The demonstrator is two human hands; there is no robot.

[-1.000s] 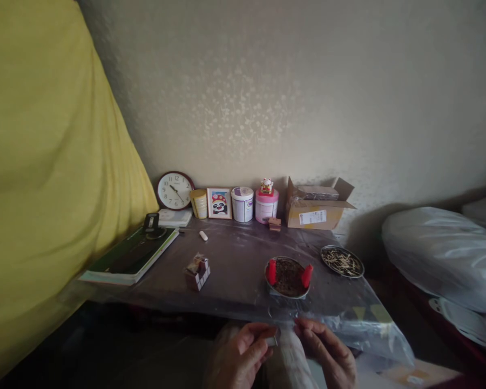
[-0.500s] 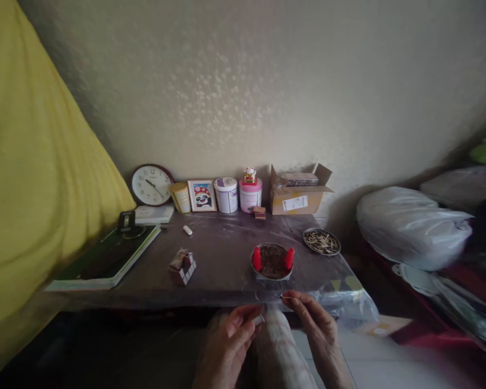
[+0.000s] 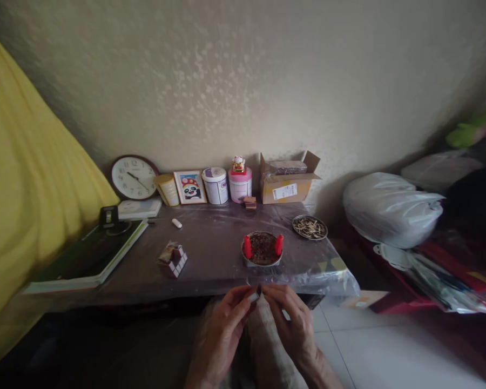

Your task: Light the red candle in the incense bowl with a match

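Note:
My left hand is closed on a small box, held just below the table's front edge. My right hand is pinched shut, and its fingertips meet the box's upper end with what looks like a thin stick between them. Both hands hover over my lap. Just beyond them on the table stands a round metal dish of dark matter with two red candles at its sides. A second dish full of small pale sticks sits further right.
The low table is covered in clear plastic. On it are a cube puzzle, a book, a clock, jars and a cardboard box. A white bag lies right, yellow cloth left.
My right hand was a little apart from the left half a second ago and has come in to touch the small box. The view has pulled back, so the table sits higher and smaller.

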